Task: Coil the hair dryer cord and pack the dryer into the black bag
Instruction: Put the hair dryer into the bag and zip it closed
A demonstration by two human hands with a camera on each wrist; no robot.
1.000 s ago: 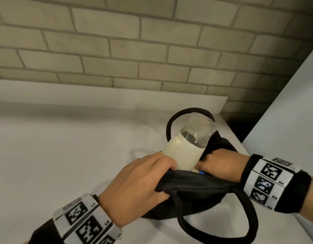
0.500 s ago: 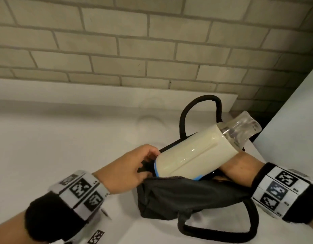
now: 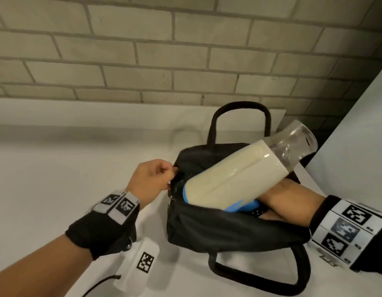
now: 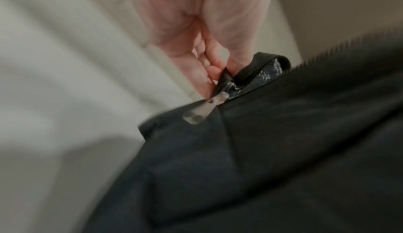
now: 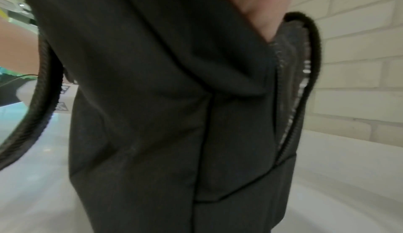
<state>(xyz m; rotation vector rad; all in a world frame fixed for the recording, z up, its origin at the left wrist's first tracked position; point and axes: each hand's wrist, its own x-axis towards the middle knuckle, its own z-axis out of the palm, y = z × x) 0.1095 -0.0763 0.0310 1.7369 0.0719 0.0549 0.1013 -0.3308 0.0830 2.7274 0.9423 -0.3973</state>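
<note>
A black bag (image 3: 218,230) lies unzipped on the white counter (image 3: 67,179). The cream hair dryer (image 3: 233,174), with blue trim and a clear nozzle (image 3: 297,144), lies tilted across the opening with its nozzle end up and to the right, outside the bag. My left hand (image 3: 155,179) pinches the bag's left end beside the zipper pull (image 4: 199,111); the pinch (image 4: 218,74) shows in the left wrist view. My right hand (image 3: 271,213) reaches into the bag and grips the dryer from below at its blue handle, fingertips hidden. The cord is out of sight.
A brick wall (image 3: 185,50) rises behind the counter and a white panel (image 3: 357,146) stands close on the right. One bag handle (image 3: 239,116) stands up at the back. The other (image 3: 261,277) lies flat toward me.
The dryer has tipped from nearly upright to a low slant, nozzle swinging right. My left hand let go of the near rim and shifted to the bag's left end.
</note>
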